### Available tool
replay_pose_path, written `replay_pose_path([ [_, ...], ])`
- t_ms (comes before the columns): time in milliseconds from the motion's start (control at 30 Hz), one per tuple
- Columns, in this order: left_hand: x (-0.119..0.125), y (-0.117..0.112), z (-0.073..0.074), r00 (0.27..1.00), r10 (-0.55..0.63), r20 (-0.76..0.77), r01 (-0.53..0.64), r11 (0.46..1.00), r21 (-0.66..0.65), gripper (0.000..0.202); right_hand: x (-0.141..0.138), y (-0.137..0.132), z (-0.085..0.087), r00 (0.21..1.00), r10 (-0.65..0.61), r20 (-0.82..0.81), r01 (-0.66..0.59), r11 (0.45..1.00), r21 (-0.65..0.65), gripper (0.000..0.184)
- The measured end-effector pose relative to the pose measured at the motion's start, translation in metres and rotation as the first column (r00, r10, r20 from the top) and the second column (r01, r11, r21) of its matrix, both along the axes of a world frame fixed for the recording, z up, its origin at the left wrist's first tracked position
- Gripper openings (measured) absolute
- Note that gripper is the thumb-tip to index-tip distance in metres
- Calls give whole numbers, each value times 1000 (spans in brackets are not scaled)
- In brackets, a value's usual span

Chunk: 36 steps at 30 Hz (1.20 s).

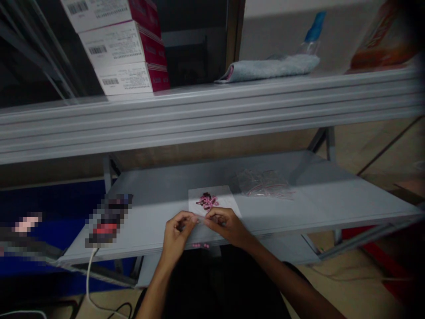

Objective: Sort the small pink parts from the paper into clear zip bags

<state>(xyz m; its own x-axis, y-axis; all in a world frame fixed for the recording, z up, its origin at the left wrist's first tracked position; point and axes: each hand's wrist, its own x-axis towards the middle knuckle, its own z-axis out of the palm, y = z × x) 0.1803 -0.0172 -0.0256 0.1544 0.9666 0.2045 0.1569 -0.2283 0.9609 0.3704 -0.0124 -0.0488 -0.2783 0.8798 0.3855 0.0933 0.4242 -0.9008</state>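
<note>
My left hand and my right hand come together near the front of a grey table, fingers closed in a pinch. Between their fingertips is a small pale, see-through piece, held from both sides; its exact kind is too small to tell. Just beyond the hands, a pile of small pink and dark pieces sits on a white sheet. Closer to me, a few small pink pieces lie by the table's front edge. My fingers partly cover the sheet's near side.
A clear plastic bag with thin strips lies right of the sheet. At the left, a blurred-out object rests above a white cable. A higher shelf carries stacked boxes, a folded cloth and a blue-topped bottle.
</note>
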Motion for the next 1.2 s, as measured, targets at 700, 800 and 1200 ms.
replay_pose_path([
  [700,0,1,-3,997,-40,-68,42,999,27,18,-2,-3,5,999,-8,-33,9,1000,28,26],
  [800,-1,1,-6,999,19,-35,-18,1000,17,18,-4,-4,5,999,-23,-48,24,1000,13,24],
  [1200,-1,1,-5,994,-77,-84,79,997,20,20,-5,-7,5,994,-50,102,39,994,106,24],
])
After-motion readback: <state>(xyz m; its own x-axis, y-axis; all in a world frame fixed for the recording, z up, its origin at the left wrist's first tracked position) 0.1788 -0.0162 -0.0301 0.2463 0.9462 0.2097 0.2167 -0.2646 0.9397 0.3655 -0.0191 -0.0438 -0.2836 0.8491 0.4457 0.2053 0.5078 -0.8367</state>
